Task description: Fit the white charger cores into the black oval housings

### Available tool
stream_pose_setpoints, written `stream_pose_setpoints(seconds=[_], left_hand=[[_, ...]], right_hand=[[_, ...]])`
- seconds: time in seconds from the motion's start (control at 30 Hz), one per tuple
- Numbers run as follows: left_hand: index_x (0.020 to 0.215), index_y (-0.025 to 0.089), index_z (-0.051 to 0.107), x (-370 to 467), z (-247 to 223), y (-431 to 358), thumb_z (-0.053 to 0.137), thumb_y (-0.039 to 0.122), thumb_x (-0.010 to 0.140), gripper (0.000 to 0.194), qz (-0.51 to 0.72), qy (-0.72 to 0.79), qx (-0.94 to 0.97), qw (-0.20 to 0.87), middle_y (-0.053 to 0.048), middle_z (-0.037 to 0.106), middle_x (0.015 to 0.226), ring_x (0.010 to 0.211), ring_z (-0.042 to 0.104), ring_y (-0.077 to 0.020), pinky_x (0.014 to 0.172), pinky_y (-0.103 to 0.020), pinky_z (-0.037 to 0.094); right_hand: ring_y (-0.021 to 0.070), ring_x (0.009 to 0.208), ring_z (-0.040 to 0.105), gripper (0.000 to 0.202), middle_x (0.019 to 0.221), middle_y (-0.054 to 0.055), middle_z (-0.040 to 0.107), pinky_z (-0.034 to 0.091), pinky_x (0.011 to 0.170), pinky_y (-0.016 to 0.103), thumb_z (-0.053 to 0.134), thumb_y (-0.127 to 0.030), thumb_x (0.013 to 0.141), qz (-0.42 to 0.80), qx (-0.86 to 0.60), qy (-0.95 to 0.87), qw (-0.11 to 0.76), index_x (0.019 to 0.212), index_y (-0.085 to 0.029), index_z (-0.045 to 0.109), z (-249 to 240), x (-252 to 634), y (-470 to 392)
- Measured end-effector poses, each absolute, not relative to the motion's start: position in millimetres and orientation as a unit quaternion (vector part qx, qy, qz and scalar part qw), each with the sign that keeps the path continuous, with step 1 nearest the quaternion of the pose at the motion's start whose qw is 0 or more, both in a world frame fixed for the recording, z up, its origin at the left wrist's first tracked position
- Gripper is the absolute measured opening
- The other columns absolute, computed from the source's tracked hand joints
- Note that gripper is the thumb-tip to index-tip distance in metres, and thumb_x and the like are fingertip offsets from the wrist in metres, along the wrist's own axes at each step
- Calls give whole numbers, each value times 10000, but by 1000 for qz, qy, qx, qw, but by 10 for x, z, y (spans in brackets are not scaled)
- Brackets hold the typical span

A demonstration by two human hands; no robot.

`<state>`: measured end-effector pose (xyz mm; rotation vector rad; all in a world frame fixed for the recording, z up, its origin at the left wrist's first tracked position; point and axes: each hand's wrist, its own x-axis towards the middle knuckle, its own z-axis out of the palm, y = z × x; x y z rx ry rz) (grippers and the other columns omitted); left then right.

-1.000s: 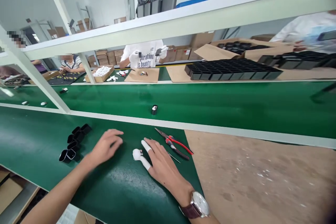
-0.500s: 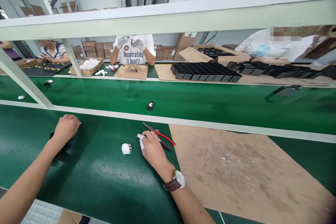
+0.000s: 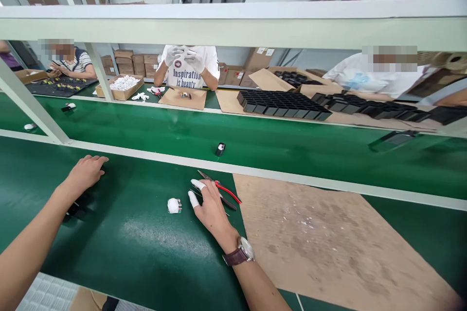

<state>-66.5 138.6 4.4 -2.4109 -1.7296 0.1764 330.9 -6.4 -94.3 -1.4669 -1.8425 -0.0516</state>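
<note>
My left hand (image 3: 85, 173) is over the left part of the green bench, fingers apart and holding nothing visible. Black parts (image 3: 77, 210) lie beneath that wrist, partly hidden by the arm. My right hand (image 3: 210, 204), with white cots on thumb and forefinger, has its fingers spread just above the bench. Under it, partly covered, is a thin metal tool (image 3: 195, 192) that looks like tweezers. Red-and-black-handled pliers (image 3: 228, 193) lie right beside this hand, touching or nearly so. Left of the thumb sits a small circuit board with a white round pad (image 3: 174, 205).
A stained cardboard sheet (image 3: 328, 238) covers the bench at right. Beyond a pale rail (image 3: 164, 158) runs a green belt (image 3: 175, 131) bearing a small black-and-white part (image 3: 220, 149). Black trays (image 3: 280, 104) stand opposite, where several people sit. A white beam (image 3: 233, 29) crosses above.
My right hand's thumb and forefinger have spread apart from around the thin tool. My left hand's fingers have opened out and moved slightly left. The whole view has shifted a little.
</note>
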Motion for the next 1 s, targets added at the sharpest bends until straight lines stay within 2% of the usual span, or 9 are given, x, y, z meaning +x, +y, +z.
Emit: stream_pose_setpoints(seconds=[0.1,0.17,0.37,0.53,0.6,0.67,0.73,0.83,1.0], left_hand=[[1328,138,684,-451,27,1245,583,336,974,417,-58,-528,-847,34,-169,753,1249,1208,649,-392,1046,-506,523],[1326,187,685,-194,-32,1074,572,418,1016,403,-117,-466,-877,-30,-126,756,1251,1198,663,-340,1032,-458,553],[1242,217,722,529,-327,631,600,403,1039,301,-162,-327,-923,-121,-106,752,1166,1092,694,-287,946,-418,598],[1456,264,575,495,-452,602,845,603,799,787,-179,-356,-890,-224,-117,645,1392,1154,696,-310,931,-416,619],[1517,301,512,396,-493,628,893,556,761,884,-199,-350,-876,-265,-121,610,1441,1218,663,-313,976,-429,608],[1537,318,489,321,-532,645,915,463,764,894,-221,-335,-865,-300,-128,601,1450,1282,623,-312,1035,-454,585],[1543,322,480,287,-555,645,905,375,789,868,-228,-325,-859,-324,-131,598,1453,1313,604,-309,1083,-480,560],[1553,326,468,298,-554,624,856,276,834,818,-218,-319,-859,-337,-122,591,1467,1329,598,-306,1129,-495,531],[1553,304,463,335,-546,601,752,190,897,726,-210,-317,-863,-333,-104,639,1413,1319,610,-286,1144,-474,523]], right_hand=[[257,983,621,107,1048,87,669,520,880,427,594,-270,1042,-3,-528,-730,434,1107,-205,649,-860,3208,-106],[227,903,616,110,979,70,677,505,804,386,575,-265,1060,7,-499,-756,423,1027,-207,663,-798,3140,-150],[274,997,630,172,1137,125,689,536,828,434,619,-310,1039,-44,-464,-843,268,1148,-195,684,-682,3072,-290],[321,1233,600,449,1374,170,613,558,1012,524,636,-308,1021,25,-465,-835,293,1433,-177,514,-701,3099,-314],[311,1297,577,585,1435,166,580,543,1069,533,601,-250,1025,65,-469,-828,302,1560,-195,372,-723,3072,-298],[297,1223,624,630,1371,146,620,569,1037,528,570,-199,1020,82,-472,-829,289,1598,-219,320,-744,3036,-286],[298,1123,665,653,1300,144,641,608,964,520,610,-230,1000,83,-489,-821,284,1595,-222,341,-751,3019,-286],[327,1232,634,679,1395,170,585,601,1004,531,672,-293,967,104,-503,-805,298,1579,-234,383,-719,3058,-304],[290,1354,555,666,1525,121,550,539,1107,560,508,-93,975,176,-442,-838,267,1595,-300,379,-652,3136,-311]])
